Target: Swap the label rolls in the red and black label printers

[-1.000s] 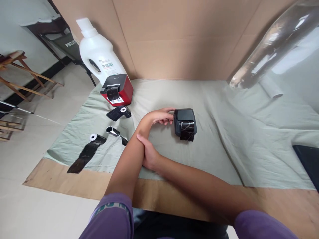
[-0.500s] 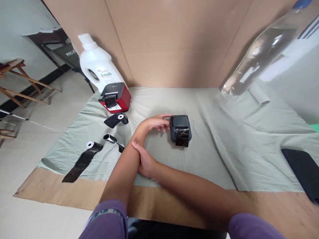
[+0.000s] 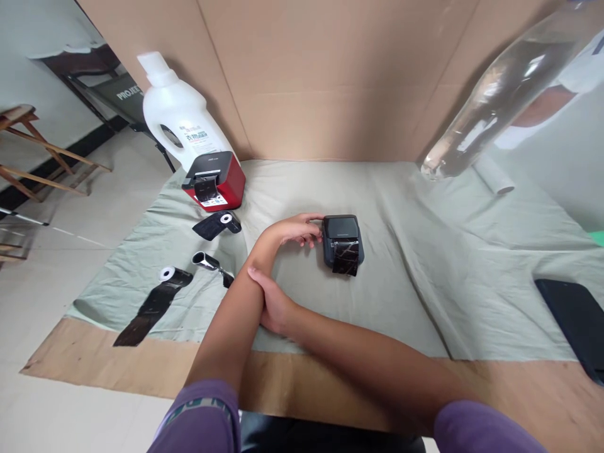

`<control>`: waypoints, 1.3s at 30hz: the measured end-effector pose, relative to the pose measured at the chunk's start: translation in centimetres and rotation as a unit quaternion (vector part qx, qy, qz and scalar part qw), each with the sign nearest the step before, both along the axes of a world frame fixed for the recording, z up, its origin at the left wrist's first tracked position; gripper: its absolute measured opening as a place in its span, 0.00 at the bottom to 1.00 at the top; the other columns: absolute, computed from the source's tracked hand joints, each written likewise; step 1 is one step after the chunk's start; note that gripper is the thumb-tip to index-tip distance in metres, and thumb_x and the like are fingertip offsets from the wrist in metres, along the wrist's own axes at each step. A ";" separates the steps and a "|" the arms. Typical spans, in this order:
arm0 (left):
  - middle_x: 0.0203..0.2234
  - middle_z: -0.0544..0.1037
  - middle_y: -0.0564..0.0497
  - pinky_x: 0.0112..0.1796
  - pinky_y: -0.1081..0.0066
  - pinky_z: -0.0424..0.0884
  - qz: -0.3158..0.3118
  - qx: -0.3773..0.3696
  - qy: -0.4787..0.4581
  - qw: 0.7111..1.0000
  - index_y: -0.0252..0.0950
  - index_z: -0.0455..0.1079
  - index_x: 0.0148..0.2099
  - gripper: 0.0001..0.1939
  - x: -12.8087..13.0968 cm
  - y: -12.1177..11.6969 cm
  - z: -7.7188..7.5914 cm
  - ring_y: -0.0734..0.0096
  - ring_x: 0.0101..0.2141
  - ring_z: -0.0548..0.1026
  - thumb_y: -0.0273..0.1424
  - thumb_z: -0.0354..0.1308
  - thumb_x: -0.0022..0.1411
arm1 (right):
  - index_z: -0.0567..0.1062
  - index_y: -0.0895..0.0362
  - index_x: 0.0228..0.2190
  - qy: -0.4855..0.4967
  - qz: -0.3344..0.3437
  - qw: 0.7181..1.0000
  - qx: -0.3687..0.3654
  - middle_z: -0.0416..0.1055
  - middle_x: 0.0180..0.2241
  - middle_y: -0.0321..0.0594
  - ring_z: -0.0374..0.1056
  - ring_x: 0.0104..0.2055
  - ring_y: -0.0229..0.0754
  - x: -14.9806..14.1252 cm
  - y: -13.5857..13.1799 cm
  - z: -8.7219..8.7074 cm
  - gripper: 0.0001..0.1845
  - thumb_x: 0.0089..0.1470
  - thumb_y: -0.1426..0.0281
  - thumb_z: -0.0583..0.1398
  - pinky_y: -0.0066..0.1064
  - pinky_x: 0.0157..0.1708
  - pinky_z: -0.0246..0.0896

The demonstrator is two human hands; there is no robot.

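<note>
My left hand [image 3: 299, 230] reaches to a small black portable printer [image 3: 341, 228] on the cloth. Its index finger is stretched out to the printer's upper left edge, while the other fingers are loosely bent beside it; nothing is grasped. A strip of glossy black paper [image 3: 346, 257] hangs from the printer's front. My right hand [image 3: 274, 303] is wrapped round my left forearm [image 3: 232, 333], thumb on top. Left of my arms lie a black paper roll [image 3: 170, 275], a second roll [image 3: 226, 221] and a curled black strip [image 3: 206, 260].
A red and black printer [image 3: 218, 181] stands before a white detergent bottle [image 3: 182, 113] at the back left. Cardboard [image 3: 321, 82] walls the rear. On the right are a large water bottle [image 3: 495, 94], a white tube [image 3: 493, 175], a dark phone [image 3: 573, 324] and a person's arm [image 3: 542, 106].
The camera view has shifted slightly. Both hands keep the same hold and place. At the right, a person's arm has come into sight behind the water bottle.
</note>
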State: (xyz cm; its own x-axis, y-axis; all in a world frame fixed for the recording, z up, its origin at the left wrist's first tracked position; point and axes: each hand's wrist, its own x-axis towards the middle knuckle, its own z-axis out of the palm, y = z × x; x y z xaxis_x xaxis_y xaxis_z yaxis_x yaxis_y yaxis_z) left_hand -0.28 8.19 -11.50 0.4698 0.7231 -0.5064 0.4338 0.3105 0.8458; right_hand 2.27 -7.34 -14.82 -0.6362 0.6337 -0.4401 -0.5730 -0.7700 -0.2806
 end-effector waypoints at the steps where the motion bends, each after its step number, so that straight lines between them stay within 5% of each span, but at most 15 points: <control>1: 0.31 0.81 0.52 0.21 0.78 0.65 0.002 -0.003 0.004 1.000 0.40 0.63 0.66 0.39 0.0 -0.1 0.1 0.74 0.25 0.78 0.28 0.62 0.51 | 0.78 0.56 0.39 -0.002 0.000 1.000 -0.003 0.79 0.35 0.42 0.76 0.45 0.50 0.0 0.0 0.0 0.14 0.53 0.60 0.68 0.40 0.48 0.73; 11: 0.32 0.81 0.52 0.24 0.78 0.68 0.022 -0.008 0.015 1.000 0.40 0.63 0.65 0.38 0.2 -1.0 1.1 0.72 0.28 0.79 0.27 0.62 0.51 | 0.78 0.56 0.41 -0.022 0.013 1.000 0.013 0.79 0.35 0.41 0.76 0.44 0.46 -0.2 0.0 -0.1 0.17 0.55 0.58 0.67 0.38 0.49 0.73; 15: 0.31 0.81 0.52 0.23 0.78 0.67 0.000 -0.003 0.002 1.000 0.39 0.64 0.65 0.37 -0.2 -0.3 0.3 0.73 0.26 0.78 0.28 0.63 0.52 | 0.77 0.56 0.40 -0.150 0.086 0.980 0.096 0.78 0.35 0.40 0.75 0.42 0.46 0.9 0.7 1.0 0.17 0.54 0.56 0.68 0.38 0.46 0.71; 17: 0.31 0.81 0.51 0.23 0.78 0.66 -0.001 -0.001 -0.005 1.000 0.39 0.62 0.66 0.37 -0.5 -0.1 -0.1 0.73 0.26 0.78 0.28 0.63 0.53 | 0.78 0.55 0.32 -0.277 0.144 0.915 0.254 0.75 0.29 0.39 0.74 0.38 0.47 2.9 1.7 2.4 0.14 0.52 0.58 0.69 0.39 0.40 0.70; 19: 0.32 0.82 0.50 0.23 0.78 0.67 0.006 0.005 -0.010 1.000 0.37 0.62 0.67 0.37 -0.6 0.0 -0.4 0.72 0.27 0.78 0.28 0.63 0.54 | 0.77 0.54 0.26 -0.380 0.124 0.794 0.457 0.71 0.23 0.36 0.72 0.35 0.47 6.1 3.2 4.0 0.12 0.48 0.61 0.71 0.37 0.38 0.68; 21: 0.31 0.82 0.50 0.24 0.78 0.67 0.018 0.025 -0.017 0.999 0.35 0.64 0.65 0.34 -0.5 -0.1 -0.5 0.71 0.27 0.79 0.28 0.62 0.55 | 0.78 0.52 0.30 -0.432 0.001 0.688 0.583 0.72 0.26 0.35 0.71 0.37 0.45 10.2 5.1 5.4 0.07 0.49 0.64 0.70 0.36 0.41 0.67; 24: 0.31 0.82 0.49 0.24 0.77 0.66 0.038 0.056 -0.020 0.997 0.33 0.66 0.65 0.33 -0.2 -0.8 -0.9 0.71 0.27 0.78 0.29 0.62 0.57 | 0.77 0.52 0.33 -0.457 -0.190 0.636 0.591 0.76 0.35 0.38 0.72 0.41 0.45 16.3 7.9 5.3 0.11 0.60 0.59 0.59 0.39 0.47 0.67; 27: 0.33 0.82 0.47 0.28 0.74 0.71 0.070 0.126 -0.026 0.989 0.34 0.67 0.66 0.32 0.3 -2.5 -2.1 0.70 0.28 0.79 0.31 0.61 0.59 | 0.76 0.52 0.38 -0.467 -0.329 0.658 0.491 0.78 0.44 0.42 0.70 0.53 0.48 20.3 10.3 2.4 0.14 0.60 0.56 0.58 0.45 0.57 0.63; 31: 0.43 0.81 0.45 0.44 0.66 0.75 0.114 0.345 -0.022 0.931 0.36 0.69 0.65 0.28 0.8 -5.8 -4.9 0.67 0.39 0.79 0.27 0.56 0.63 | 0.75 0.50 0.48 -0.415 -0.275 0.756 0.424 0.76 0.53 0.43 0.68 0.61 0.50 20.7 11.8 -1.4 0.22 0.57 0.52 0.59 0.49 0.63 0.60; 34: 0.49 0.78 0.44 0.51 0.62 0.74 0.098 0.428 0.018 0.898 0.38 0.66 0.68 0.30 1.1 -7.8 -6.0 0.63 0.46 0.77 0.25 0.53 0.65 | 0.75 0.50 0.49 -0.438 -0.242 0.738 0.452 0.74 0.56 0.42 0.67 0.62 0.51 19.2 11.8 -2.0 0.22 0.57 0.52 0.59 0.49 0.65 0.57; 39: 0.55 0.75 0.42 0.59 0.59 0.69 0.088 0.454 0.055 0.885 0.37 0.66 0.68 0.30 1.2 -8.1 -6.3 0.62 0.54 0.74 0.21 0.48 0.65 | 0.74 0.49 0.50 -0.453 -0.258 0.715 0.466 0.73 0.57 0.42 0.67 0.62 0.49 18.5 11.3 -2.0 0.21 0.60 0.53 0.57 0.48 0.68 0.55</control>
